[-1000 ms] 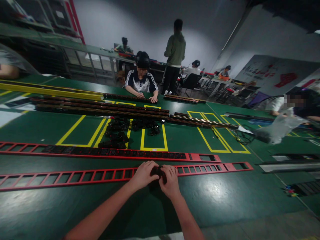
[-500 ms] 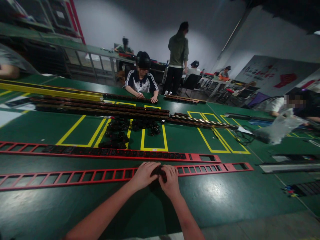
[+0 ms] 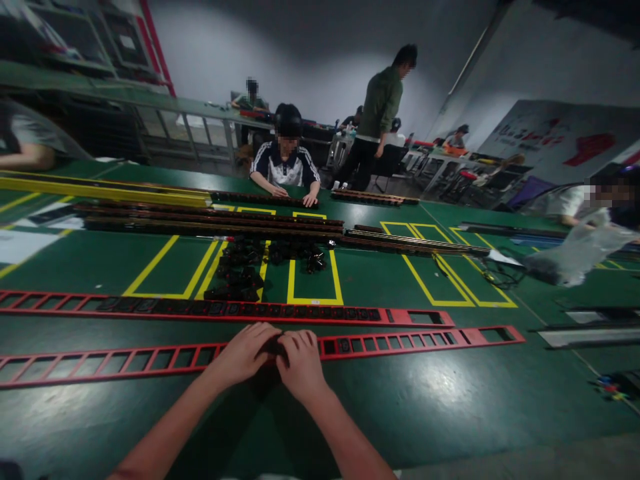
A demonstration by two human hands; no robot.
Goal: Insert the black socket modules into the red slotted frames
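My left hand (image 3: pixel 250 352) and my right hand (image 3: pixel 301 363) meet over the nearer red slotted frame (image 3: pixel 393 342), a long ladder-like strip lying on the table. Between their curled fingertips is a small black socket block (image 3: pixel 273 345), mostly hidden, so I cannot tell how far it sits in a slot. Just right of my right hand, one black socket (image 3: pixel 343 345) sits in a slot of this frame. Behind it lies a second red frame (image 3: pixel 425 317) with a row of black sockets in its slots. Farther back, loose black blocks (image 3: pixel 237 283) lie in a pile.
Long dark metal strips (image 3: pixel 215 219) lie across the green table (image 3: pixel 400 413), with a yellow rail (image 3: pixel 105 189) at the left. A clear plastic bag (image 3: pixel 575 257) stands at the right. A co-worker (image 3: pixel 286 160) sits across the table; another person (image 3: pixel 381 103) stands behind.
Both hands have moved left along the nearer red frame, and a socket in its slot now shows to their right. The standing person in the background has shifted right and leans.
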